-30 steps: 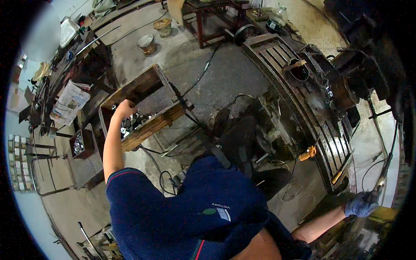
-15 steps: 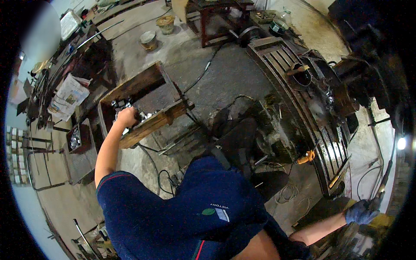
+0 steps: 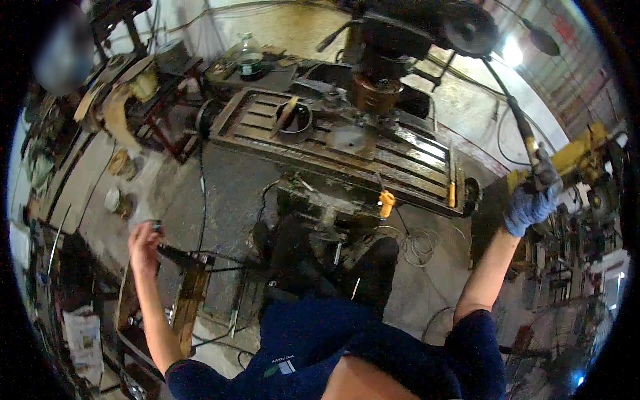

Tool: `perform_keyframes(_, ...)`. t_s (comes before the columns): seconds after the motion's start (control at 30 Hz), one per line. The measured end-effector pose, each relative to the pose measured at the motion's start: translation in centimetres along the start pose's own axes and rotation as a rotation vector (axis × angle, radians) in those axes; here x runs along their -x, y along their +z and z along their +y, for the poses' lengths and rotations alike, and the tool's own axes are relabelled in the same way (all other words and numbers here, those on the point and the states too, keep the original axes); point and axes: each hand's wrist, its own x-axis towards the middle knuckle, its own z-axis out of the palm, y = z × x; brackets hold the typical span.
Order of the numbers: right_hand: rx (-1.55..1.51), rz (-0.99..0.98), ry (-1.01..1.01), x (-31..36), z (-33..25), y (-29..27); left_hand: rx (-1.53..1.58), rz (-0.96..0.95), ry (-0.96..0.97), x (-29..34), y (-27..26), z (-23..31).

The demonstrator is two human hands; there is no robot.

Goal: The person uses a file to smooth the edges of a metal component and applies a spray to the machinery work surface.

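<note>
The left hand (image 3: 143, 250) is bare and up at the left side of the frame. Its fingers (image 3: 140, 235) are bent and closed on a small dark piece (image 3: 157, 227), which pokes out past the tips on the right side. The picture is blurry there, so I cannot tell the shape of the piece. The hand is above the far end of a wooden box (image 3: 192, 300), which is at the lower left of the frame. Some small shiny bits (image 3: 169, 313) are in the box.

The right hand (image 3: 532, 205) is at the right side of the frame and wears a blue glove. Its fingers are wrapped around the low end of a long dark handle (image 3: 522, 123). They look closed on it, with no gap that I can see.

Across the upper middle is a metal desk (image 3: 427, 181) with long slots. A round pot (image 3: 303, 128) sits on its left part, with a wooden stick (image 3: 285, 117) leaning in it. A tool with a yellow grip (image 3: 452, 195) lies at the desk's right end. An orange thing (image 3: 386, 202) hangs by the front edge. A clear bottle (image 3: 249, 61) stands at the upper left, behind the desk.
</note>
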Motion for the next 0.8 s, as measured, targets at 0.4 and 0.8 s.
perform_keyframes(0.4,-0.044,-0.106,-0.218,-6.1,0.8,1.3,0.387,-0.371,-0.223,-6.4,19.1,-11.8)
perform_keyframes(0.8,0.164,0.022,-0.335,-12.6,1.9,1.7,0.377,-0.238,-0.431,-8.3,19.5,-15.1)
